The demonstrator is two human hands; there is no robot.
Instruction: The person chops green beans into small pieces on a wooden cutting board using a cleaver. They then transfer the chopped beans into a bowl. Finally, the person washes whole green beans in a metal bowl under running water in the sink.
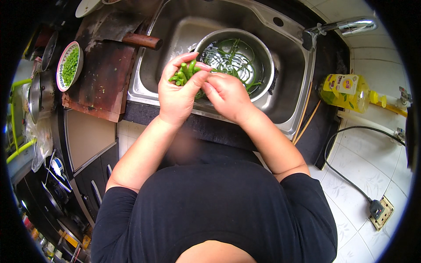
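Cut green bean pieces lie bunched in my left hand, whose fingers curl round them. Close against its thumb, my right hand is closed in a pinch; whatever is between those fingertips is hidden. Both hands are over the near rim of a round metal basin standing in the sink. Long green beans lie loosely coiled in the basin's water, partly covered by my hands.
Left of the steel sink, a cleaver rests on a dark wooden cutting board, beside a bowl of chopped green pieces. The faucet, chopsticks and a yellow bottle are at the right.
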